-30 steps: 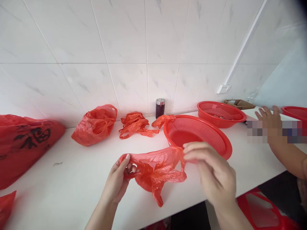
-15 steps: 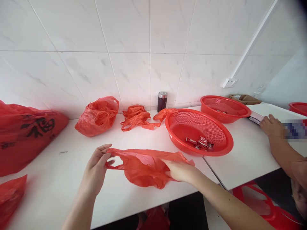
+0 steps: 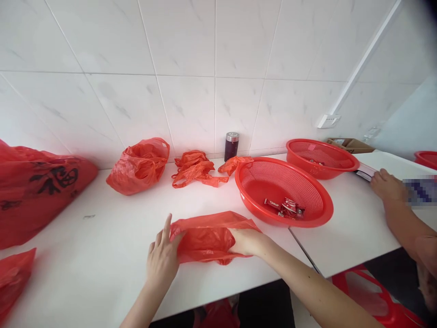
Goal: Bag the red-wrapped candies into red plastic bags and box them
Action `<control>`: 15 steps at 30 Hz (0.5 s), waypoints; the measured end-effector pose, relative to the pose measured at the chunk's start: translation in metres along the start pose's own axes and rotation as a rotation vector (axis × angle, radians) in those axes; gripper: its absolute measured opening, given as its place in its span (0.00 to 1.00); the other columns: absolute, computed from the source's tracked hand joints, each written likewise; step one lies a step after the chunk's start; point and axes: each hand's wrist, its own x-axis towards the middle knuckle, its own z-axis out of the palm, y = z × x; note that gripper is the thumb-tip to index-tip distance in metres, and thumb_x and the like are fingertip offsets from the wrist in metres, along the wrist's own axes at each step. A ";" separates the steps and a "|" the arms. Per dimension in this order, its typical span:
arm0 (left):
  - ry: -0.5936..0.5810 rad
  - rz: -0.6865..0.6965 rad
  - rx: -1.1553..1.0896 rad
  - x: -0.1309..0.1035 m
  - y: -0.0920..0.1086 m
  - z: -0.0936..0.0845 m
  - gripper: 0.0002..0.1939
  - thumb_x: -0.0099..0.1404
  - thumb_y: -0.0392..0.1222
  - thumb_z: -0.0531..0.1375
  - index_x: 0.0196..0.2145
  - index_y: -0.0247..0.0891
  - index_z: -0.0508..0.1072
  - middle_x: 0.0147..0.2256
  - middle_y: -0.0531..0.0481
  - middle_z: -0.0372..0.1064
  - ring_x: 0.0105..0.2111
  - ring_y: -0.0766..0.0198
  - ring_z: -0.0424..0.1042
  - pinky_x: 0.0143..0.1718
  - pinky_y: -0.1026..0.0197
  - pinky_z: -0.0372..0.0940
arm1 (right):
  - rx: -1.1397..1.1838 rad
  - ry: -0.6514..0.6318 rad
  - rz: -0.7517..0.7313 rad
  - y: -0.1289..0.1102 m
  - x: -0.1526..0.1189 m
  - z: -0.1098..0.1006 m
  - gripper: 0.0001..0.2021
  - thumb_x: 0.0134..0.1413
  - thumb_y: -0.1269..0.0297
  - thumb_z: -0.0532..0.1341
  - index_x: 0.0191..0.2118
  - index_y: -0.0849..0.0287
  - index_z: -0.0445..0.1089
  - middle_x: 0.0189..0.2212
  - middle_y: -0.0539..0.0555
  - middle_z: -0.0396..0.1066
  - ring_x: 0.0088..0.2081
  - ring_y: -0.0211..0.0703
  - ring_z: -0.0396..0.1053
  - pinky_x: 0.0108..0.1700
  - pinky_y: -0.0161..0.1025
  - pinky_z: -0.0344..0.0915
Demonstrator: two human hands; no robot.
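Observation:
A thin red plastic bag [image 3: 208, 220] lies in front of me on the white table, its mouth spread wide towards me. My left hand [image 3: 163, 255] is at the bag's left end, index finger pointing up and fingers apart; its thumb reaches into the mouth against the plastic. From the right, my right hand [image 3: 246, 241] goes into the mouth, and its fingers are hidden inside. Just beyond that hand stands a red perforated basket [image 3: 247, 198] with several small red wrapped packets [image 3: 289, 206] in it.
Crumpled red bags [image 3: 196, 166] lie by the wall, near a dark flask [image 3: 231, 148]. A fuller red bag [image 3: 136, 168] and a large printed one [image 3: 44, 191] are to the left. A second red basket [image 3: 321, 171] stands at right, near another person's hand [image 3: 387, 184].
My left hand has moved right, letting go of the bag's handle and bringing its thumb into the mouth. The bag's mouth has opened wider. My right hand stays inside it.

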 end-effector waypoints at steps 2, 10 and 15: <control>-0.050 0.009 -0.051 -0.006 -0.020 0.001 0.34 0.57 0.21 0.46 0.52 0.48 0.74 0.61 0.46 0.58 0.45 0.53 0.67 0.31 0.59 0.68 | 0.044 -0.089 0.008 0.000 0.005 -0.010 0.06 0.38 0.61 0.69 0.24 0.54 0.73 0.20 0.48 0.72 0.21 0.38 0.67 0.23 0.33 0.58; 0.256 -0.077 -0.247 -0.015 -0.022 -0.020 0.18 0.63 0.41 0.55 0.49 0.47 0.75 0.59 0.42 0.55 0.48 0.48 0.64 0.50 0.42 0.63 | -0.363 -0.147 0.078 0.002 0.010 -0.012 0.35 0.35 0.74 0.64 0.55 0.45 0.69 0.39 0.52 0.76 0.34 0.47 0.73 0.30 0.37 0.62; -0.063 -0.334 -0.637 -0.013 0.002 -0.011 0.37 0.62 0.59 0.56 0.65 0.47 0.54 0.58 0.38 0.56 0.54 0.44 0.64 0.47 0.44 0.68 | -0.499 -0.091 0.008 -0.004 0.007 0.009 0.33 0.42 0.77 0.59 0.57 0.50 0.65 0.41 0.54 0.76 0.37 0.49 0.75 0.31 0.37 0.64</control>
